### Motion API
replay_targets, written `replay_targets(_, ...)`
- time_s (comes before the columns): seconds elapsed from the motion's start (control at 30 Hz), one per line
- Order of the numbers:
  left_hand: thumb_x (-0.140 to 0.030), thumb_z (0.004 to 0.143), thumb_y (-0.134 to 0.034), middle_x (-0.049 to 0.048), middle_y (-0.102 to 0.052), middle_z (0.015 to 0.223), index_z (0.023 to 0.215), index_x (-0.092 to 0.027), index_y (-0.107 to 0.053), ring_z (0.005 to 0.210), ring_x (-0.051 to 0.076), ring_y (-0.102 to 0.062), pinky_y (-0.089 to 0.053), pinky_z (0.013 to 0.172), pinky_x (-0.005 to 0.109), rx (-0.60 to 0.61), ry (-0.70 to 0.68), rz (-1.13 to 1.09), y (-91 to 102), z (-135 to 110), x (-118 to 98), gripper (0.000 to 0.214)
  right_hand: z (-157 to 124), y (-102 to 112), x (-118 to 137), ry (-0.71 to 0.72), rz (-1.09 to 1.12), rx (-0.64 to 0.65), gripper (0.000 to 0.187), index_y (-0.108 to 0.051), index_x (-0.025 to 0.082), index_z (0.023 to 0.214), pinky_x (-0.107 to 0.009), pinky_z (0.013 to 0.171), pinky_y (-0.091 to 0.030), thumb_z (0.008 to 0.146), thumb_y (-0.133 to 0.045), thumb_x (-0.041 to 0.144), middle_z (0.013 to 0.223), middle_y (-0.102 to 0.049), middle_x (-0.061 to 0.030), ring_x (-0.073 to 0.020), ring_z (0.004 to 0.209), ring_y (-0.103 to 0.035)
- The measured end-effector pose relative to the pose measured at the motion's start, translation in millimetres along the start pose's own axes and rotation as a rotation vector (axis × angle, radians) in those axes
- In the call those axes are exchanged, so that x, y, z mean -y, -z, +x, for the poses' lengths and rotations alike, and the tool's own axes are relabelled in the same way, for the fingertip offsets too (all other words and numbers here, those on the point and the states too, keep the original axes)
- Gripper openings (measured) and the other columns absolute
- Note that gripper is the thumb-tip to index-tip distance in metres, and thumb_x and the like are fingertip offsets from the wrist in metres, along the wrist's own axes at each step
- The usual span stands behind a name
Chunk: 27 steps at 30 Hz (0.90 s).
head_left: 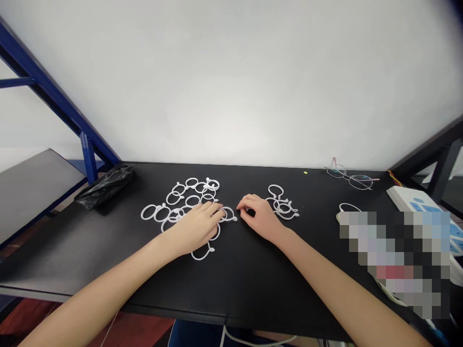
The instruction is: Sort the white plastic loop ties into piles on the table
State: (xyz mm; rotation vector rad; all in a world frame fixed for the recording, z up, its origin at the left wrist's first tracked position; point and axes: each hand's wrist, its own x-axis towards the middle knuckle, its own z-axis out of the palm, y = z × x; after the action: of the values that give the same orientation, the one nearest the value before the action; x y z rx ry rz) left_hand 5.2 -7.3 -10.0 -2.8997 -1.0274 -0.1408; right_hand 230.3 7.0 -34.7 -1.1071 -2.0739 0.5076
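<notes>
My left hand (pixel 200 222) reaches over a loose cluster of white curtain rings (pixel 193 201), each with a small knob or eyelet. Its fingertips are closed on the edge of one curtain ring (pixel 229 214), whose eyelet points right. Just across a narrow gap, my right hand (pixel 258 214) has thumb and fingers curled into a pinch. Whether anything small sits in that pinch I cannot make out. Beyond the right hand's knuckles lies a smaller group of white curtain rings (pixel 285 208), overlapping one another. Some rings of the left cluster are hidden beneath my left hand.
A crumpled black plastic bag (pixel 106 187) lies at the left of the black table (pixel 253 289). Eyeglasses (pixel 349 178) rest at the back right. Near the right edge are a white-and-blue box (pixel 415 200) and a blurred-out object (pixel 394 262). Blue metal framing (pixel 61 101) rises at left.
</notes>
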Motion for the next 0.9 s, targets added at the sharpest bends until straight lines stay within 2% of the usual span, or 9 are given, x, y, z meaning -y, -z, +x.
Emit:
replay_targets(0.53, -0.013, 0.092, -0.042, 0.0102, -0.06, 0.121, 0.117, -0.015, -0.055, 0.109, 0.024, -0.058, -0.046, 0.094, 0.038, -0.031, -0.018, -0.038, 3.1, 2.4, -0.6, 0.028, -0.3, 1.2, 0.1, 0.015, 0.009, -0.017, 0.023, -0.063, 0.02, 0.078, -0.032, 0.073, -0.048, 0.08, -0.051, 0.001, 0.079, -0.063, -0.0022, -0.0178, 0.077, -0.057)
replay_targets(0.9, -0.017, 0.097, -0.039, 0.0099, -0.06, 0.122, 0.118, -0.014, -0.056, 0.109, 0.023, -0.057, -0.046, 0.093, 0.038, 0.007, -0.028, -0.048, 4.8, 2.8, 0.2, 0.027, -0.2, 0.1, -0.3, 0.044, 0.03, -0.042, 0.023, -0.063, 0.019, 0.079, -0.031, 0.071, -0.047, 0.078, -0.05, 0.001, 0.077, -0.062, -0.0023, -0.0175, 0.076, -0.058)
